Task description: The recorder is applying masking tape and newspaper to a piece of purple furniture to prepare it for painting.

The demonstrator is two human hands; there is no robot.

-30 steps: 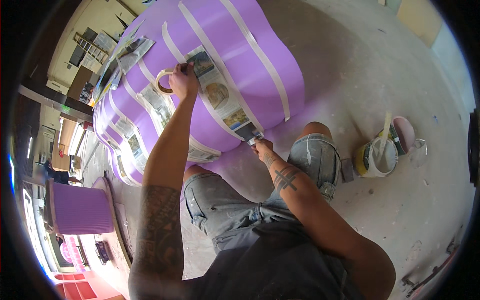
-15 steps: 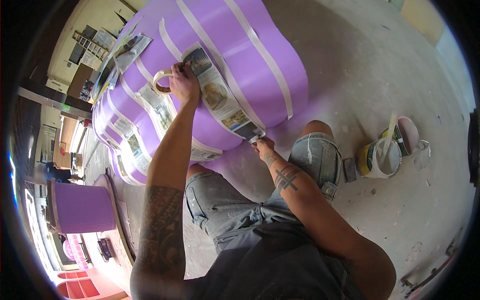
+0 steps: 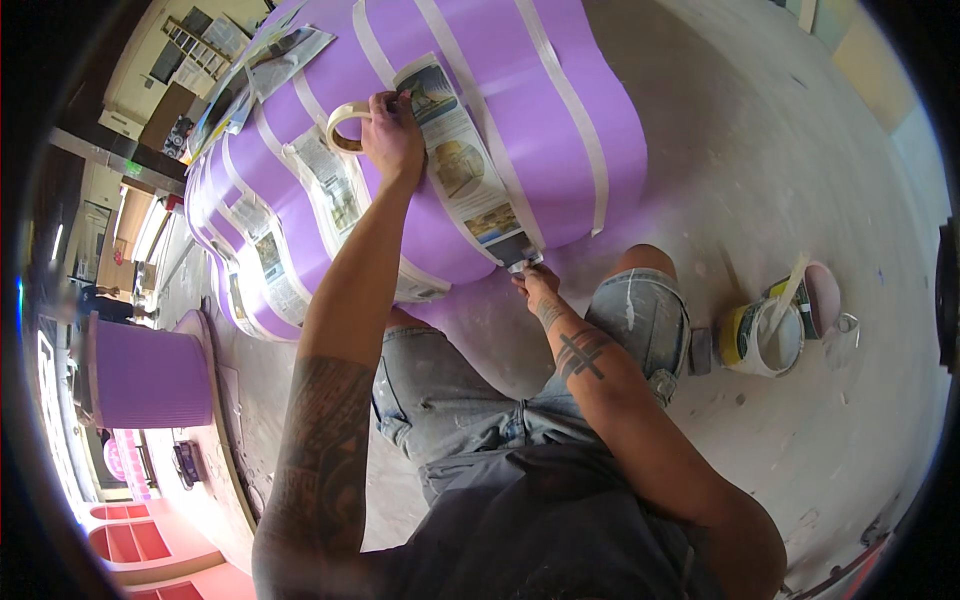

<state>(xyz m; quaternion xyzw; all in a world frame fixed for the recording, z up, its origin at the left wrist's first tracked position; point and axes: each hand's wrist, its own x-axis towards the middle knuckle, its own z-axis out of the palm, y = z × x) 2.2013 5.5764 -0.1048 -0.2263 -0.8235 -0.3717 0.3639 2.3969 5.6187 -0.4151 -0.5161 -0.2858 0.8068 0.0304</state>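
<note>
My left hand (image 3: 395, 140) is closed around a roll of cream masking tape (image 3: 345, 128), its fingers at the upper left edge of a long newspaper strip (image 3: 462, 165). The strip lies on a large purple wavy object (image 3: 560, 160), beside one of its pale tape bands (image 3: 570, 105). At the strip's lower end my right hand (image 3: 540, 280) pinches with bent fingers. A small shiny, pale piece shows at those fingertips; whether it is the paper's end or a tool cannot be made out. More newspaper (image 3: 330, 185) covers grooves further left.
On the grey floor to the right stand a paint-smeared bucket (image 3: 740, 340) with a brush (image 3: 790, 290) and a second tub (image 3: 822, 295). A dark block (image 3: 701, 352) sits beside them. A purple ribbed piece (image 3: 150, 375) and pink shelving (image 3: 135, 540) are at left.
The whole scene has shifted slightly in the picture, the purple object up and to the right. Both hands keep about the same places along the newspaper strip.
</note>
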